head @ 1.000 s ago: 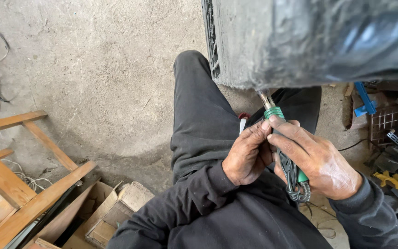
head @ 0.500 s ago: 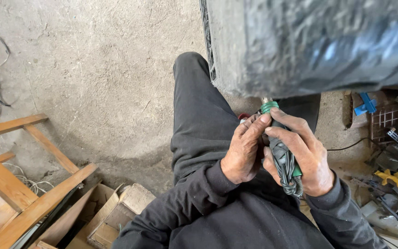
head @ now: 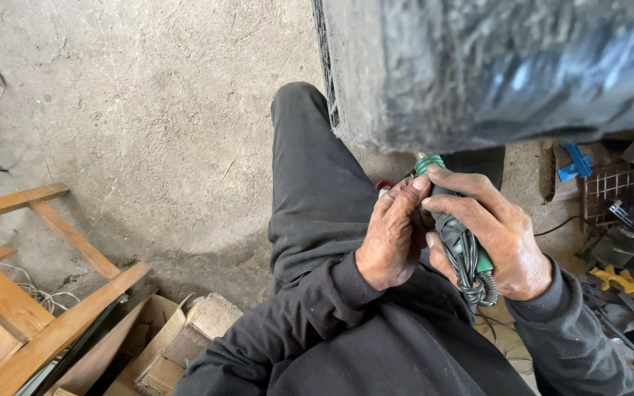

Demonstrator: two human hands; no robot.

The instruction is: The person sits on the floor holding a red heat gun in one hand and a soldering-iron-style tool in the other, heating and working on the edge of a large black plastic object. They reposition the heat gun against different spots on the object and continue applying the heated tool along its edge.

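I have a green-handled tool in front of my lap, just under the edge of the big dark tyre that fills the top of the view. My right hand is wrapped round its handle, fingers closed firmly over it and over the dark cord wound about the grip. The cord's springy end bulges out below my palm. My left hand comes in from the other side, fingertips pressed together near the green collar at the tip, pinching something small there; I think it is the metal point or a fitting, but my fingers hide it.

The tool feels to me like a light, stiff thing: a hard plastic body that will not bend, easy to carry in one hand. The wound cord is the soft part and could slip or unwind if I grip only that, so the sound hold is round the handle's middle with the cord trapped beneath. The tip looks thin and is the part to treat gently.

My dark trouser leg stretches over the concrete floor. A wooden frame and cardboard boxes lie to my left, with scattered tools on my right.
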